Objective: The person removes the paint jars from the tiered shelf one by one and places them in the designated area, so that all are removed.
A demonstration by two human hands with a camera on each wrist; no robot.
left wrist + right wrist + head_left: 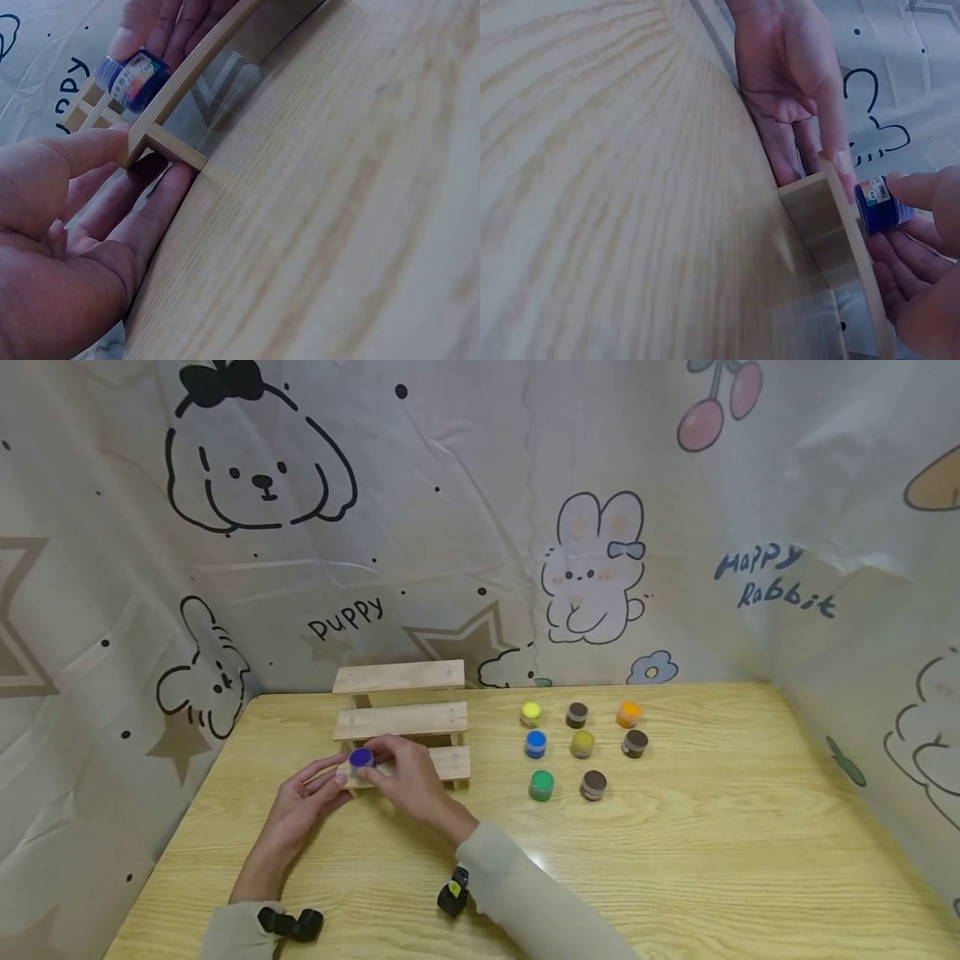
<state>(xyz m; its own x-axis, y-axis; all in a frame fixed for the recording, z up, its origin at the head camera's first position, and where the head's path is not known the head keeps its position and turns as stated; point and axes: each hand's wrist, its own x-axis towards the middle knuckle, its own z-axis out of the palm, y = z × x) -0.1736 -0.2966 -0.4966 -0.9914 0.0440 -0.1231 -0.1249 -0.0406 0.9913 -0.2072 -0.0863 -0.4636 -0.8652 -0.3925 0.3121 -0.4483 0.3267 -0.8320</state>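
A small purple-blue paint jar with a printed label sits at the left end of the lowest step of a three-step wooden stand. My right hand pinches this jar between thumb and fingers. In the right wrist view the jar is right at the step's surface; whether it bears its full weight there I cannot tell. My left hand grips the left end of that same step, thumb at the board's edge and fingers by the leg.
Right of the stand, several paint jars stand in loose rows, among them a yellow one, an orange one, a blue one, a green one and a dark brown one. A printed curtain surrounds the wooden table.
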